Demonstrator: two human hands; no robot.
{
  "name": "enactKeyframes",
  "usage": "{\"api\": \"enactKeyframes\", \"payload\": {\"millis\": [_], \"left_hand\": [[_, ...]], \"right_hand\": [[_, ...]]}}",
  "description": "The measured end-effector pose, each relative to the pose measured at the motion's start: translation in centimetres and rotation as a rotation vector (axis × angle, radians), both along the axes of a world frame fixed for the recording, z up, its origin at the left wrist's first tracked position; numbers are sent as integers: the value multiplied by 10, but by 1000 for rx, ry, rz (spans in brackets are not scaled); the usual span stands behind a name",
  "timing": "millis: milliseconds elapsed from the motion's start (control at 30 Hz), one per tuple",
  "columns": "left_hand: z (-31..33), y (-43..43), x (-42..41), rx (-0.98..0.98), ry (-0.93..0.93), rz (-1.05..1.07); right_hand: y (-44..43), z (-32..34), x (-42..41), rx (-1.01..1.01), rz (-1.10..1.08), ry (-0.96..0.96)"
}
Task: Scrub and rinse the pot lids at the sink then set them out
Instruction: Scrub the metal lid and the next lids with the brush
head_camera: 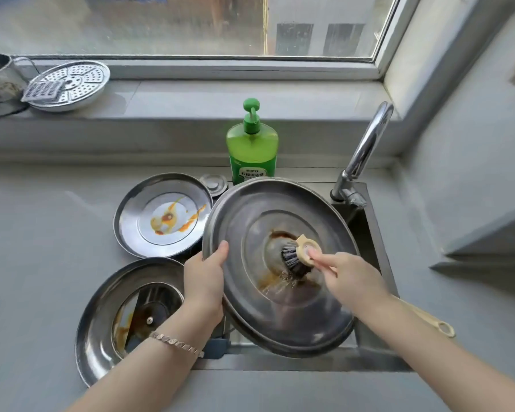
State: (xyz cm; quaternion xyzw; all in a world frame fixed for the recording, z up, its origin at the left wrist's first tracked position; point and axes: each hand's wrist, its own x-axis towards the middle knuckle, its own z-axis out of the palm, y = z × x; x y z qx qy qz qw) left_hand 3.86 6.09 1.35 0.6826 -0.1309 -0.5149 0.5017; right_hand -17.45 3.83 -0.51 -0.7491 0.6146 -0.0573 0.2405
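Observation:
A large steel pot lid (250, 221) is tilted over the sink, underside up, with brown stains near its middle. My left hand (205, 281) grips its left rim, thumb on the inner face. My right hand (348, 278) holds a cream-handled dish brush (298, 257), whose dark bristles press on the lid's stained centre. Two more lids lie on the counter to the left: a steel lid (137, 215) with orange smears, and nearer me a glass-centred lid (101, 307) with brown stains.
A green dish soap bottle (252, 150) stands behind the sink. The chrome tap (360, 156) rises at the sink's back right. A small sink plug (214, 184) lies by the bottle. On the window ledge sit a perforated steamer plate (72, 84) and a metal cup (0, 78).

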Motion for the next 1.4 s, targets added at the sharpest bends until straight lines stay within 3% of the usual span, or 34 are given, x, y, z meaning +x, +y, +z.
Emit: {"api": "enactKeyframes", "payload": {"millis": [67,133,200,300,367,500,567,667,733,867,1000,1067,1167,1200,1333,1400], "left_hand": [[5,-2,-7,-33,-25,-19],[10,-4,-12,-50,-51,-42],[13,-5,-11,-57,-66,-46],[16,-5,-7,-57,-61,-22],[19,-6,-12,-57,-53,-16],[22,-9,-21,-41,-37,4],[22,-10,-14,-46,-40,38],[20,-9,-9,-53,-57,32],[21,-10,-17,-37,-48,19],[23,-10,-16,-25,-69,37],[21,-2,-8,-11,-76,18],[16,0,-17,19,-43,-26],[11,4,-26,87,4,-72],[10,5,-24,89,-3,-89],[7,9,-18,56,-117,-179],[10,8,-19,47,-165,-201]], "right_hand": [[7,6,6,-59,59,-19],[33,13,24,-136,259,-104],[35,16,14,-198,298,-70],[0,13,-19,-102,37,35],[-6,16,-11,-114,-35,-24],[40,22,28,-206,292,-243],[41,22,9,-187,298,-151],[13,11,-20,-79,111,88],[5,17,-6,-91,48,-12],[45,18,12,-166,320,-203],[10,6,-27,-53,72,56],[0,12,-10,-83,3,-47],[22,17,24,-235,242,-200],[25,16,24,-250,288,-159],[-23,3,-18,-82,-49,8],[-15,-2,-13,-92,-15,-78]]}}
